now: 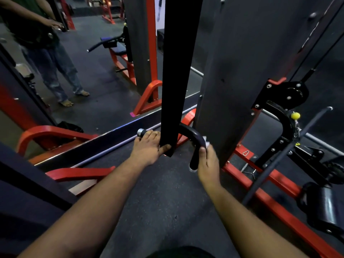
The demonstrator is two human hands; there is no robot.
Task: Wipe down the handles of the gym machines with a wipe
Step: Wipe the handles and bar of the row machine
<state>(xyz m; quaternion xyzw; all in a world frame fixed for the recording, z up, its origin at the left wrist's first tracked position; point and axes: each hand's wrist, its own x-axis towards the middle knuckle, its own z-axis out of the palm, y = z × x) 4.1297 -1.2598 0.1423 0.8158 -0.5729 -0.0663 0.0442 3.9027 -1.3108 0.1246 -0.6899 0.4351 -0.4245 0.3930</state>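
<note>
A curved black handle bar point(195, 138) with metal end caps hangs from a broad black strap point(176, 71) in the middle of the view. My left hand point(149, 148) grips the bar's left part near its metal cap point(141, 132), thumb against the strap's lower end. My right hand point(208, 162) wraps the bar's right, downward-bent part and holds a white wipe point(206, 141) against it. Only a corner of the wipe shows above my fingers.
A dark grey column point(232, 81) stands just right of the bar. The red machine frame point(279, 202) runs along the floor at right, with a black pulley bracket point(286, 97) and cables. A mirror at left reflects a standing person point(46, 53) and a bench.
</note>
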